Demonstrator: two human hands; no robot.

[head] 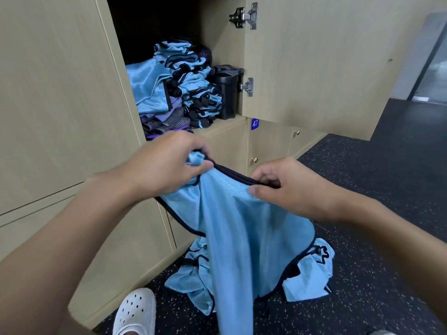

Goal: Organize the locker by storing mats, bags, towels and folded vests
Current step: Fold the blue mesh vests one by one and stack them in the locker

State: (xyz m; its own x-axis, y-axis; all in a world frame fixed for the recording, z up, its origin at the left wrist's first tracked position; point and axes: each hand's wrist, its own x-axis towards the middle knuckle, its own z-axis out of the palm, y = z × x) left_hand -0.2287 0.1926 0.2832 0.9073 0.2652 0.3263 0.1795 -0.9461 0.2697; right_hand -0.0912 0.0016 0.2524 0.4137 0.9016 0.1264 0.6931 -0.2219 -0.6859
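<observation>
Your left hand (167, 165) and right hand (287, 187) each pinch the dark-trimmed edge of a blue vest (237, 233) before the open locker (225, 126), folded vests (193, 83) stacked inside.

Both hands (217, 180) pinch a blue vest (242, 233) before the open locker (217, 44).
</observation>
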